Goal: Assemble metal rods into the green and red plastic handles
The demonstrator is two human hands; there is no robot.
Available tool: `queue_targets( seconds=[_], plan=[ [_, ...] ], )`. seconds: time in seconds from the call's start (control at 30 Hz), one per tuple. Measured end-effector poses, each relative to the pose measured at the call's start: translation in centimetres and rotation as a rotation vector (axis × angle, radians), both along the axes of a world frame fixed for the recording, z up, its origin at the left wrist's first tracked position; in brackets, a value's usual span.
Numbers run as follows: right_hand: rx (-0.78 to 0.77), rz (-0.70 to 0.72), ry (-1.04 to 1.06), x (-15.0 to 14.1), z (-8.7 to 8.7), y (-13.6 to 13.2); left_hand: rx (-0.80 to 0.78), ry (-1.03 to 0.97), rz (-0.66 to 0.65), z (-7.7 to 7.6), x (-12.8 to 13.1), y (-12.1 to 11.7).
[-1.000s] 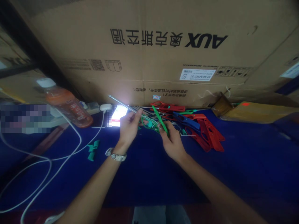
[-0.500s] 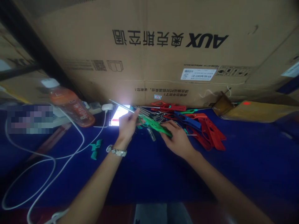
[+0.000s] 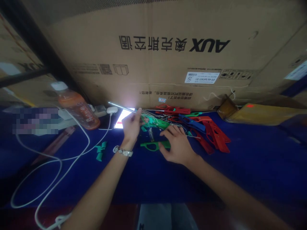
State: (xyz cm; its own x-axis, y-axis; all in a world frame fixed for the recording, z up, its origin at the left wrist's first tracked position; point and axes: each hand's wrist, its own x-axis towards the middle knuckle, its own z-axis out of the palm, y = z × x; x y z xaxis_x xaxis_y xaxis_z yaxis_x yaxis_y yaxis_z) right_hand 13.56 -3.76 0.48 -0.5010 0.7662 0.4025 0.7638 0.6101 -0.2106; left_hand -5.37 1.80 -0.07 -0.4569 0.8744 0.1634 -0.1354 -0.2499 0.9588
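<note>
My left hand (image 3: 131,127) is closed around a long-necked green lighter (image 3: 160,123), whose thin metal tube (image 3: 121,106) points up and to the left. Thin wires show around the green body. Fingers apart, my right hand (image 3: 178,145) is at the right end of that body, with its thumb over a loose green casing half (image 3: 151,146) lying on the blue tabletop. Between the hands is a small clear tube (image 3: 151,134), its contents too blurred to tell.
Red lighter casings (image 3: 219,135) and a blue casing (image 3: 195,123) lie to the right, near a yellow packet (image 3: 261,114). On the left are a drink bottle (image 3: 79,108), a white cable (image 3: 87,140), small teal parts (image 3: 100,151) and a lit phone (image 3: 121,119). A cardboard box (image 3: 155,64) stands behind.
The green casing half now lies on the table below the lighter body. My right hand has loosened its hold and spread its fingers; my left hand still holds the lighter.
</note>
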Motion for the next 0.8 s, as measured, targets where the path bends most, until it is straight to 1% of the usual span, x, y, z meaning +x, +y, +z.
queue_targets(
  seconds=[0.07, 0.13, 0.23, 0.33, 0.4, 0.5, 0.57, 0.67, 0.8],
  plan=[
    [-0.062, -0.07, 0.052, -1.3, 0.4, 0.6, 0.019, -0.013, 0.001, 0.1, 0.4, -0.2],
    [-0.159, -0.151, 0.038, -2.6, 0.6, 1.1, 0.043, -0.014, 0.011, 0.1, 0.7, -0.3],
    [-0.206, -0.194, 0.008, -3.9, 0.8, 1.6, 0.07, -0.001, 0.043, 0.1, 1.0, -0.3],
    [-0.232, -0.219, 0.087, -4.3, 0.6, 2.1, 0.068, -0.013, 0.057, 0.1, 1.1, -0.3],
    [-0.27, -0.178, 0.232, -4.2, 0.2, 2.4, 0.063, -0.034, 0.054, 0.2, 1.2, -0.3],
    [-0.403, 0.019, 0.555, -3.6, -0.5, 2.9, 0.074, -0.048, 0.05, 0.4, 1.3, -0.5],
    [-0.496, 0.115, 0.727, -3.2, -0.9, 3.1, 0.085, -0.04, 0.053, 0.5, 1.5, -0.6],
    [-0.562, 0.136, 0.842, -2.7, -1.5, 3.1, 0.091, -0.023, 0.071, 0.3, 1.5, -0.6],
    [-0.601, 0.18, 0.88, -2.2, -1.7, 3.0, 0.096, -0.008, 0.07, 0.1, 1.6, -0.6]
  ],
)
